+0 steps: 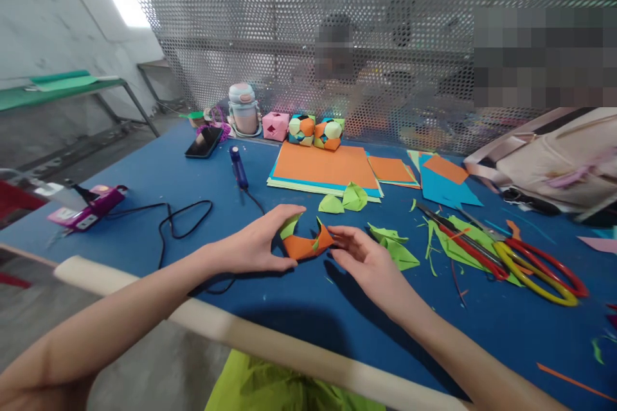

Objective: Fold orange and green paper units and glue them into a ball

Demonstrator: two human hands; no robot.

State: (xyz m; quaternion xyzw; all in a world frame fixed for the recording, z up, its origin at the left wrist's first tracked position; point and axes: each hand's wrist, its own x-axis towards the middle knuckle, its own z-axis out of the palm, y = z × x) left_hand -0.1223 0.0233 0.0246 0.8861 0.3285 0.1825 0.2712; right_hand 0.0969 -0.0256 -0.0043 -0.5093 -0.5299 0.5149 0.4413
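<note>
Orange-and-green paper piece (303, 248) is being held over a blue worktop (130, 173), near middle: left hand (253, 241) is clamping its fingers on the left end, right hand (369, 263) is touching the right end, can't tell if fingers are pinching. Perforated metal screen's (216, 26) lining the far edge. Counting three paper cubes (301, 130), one bottle (244, 117) left of them, badge (246, 97) looking too small to read.

Blue-topped worktable (137, 173), purple power strip (102, 203) at its left, black smartphone (204, 142), lidded water bottle (244, 117), pink folded-paper cube (276, 126), stacked coloured paper (322, 166), green paper pieces (398, 250), scissors (502, 252)
</note>
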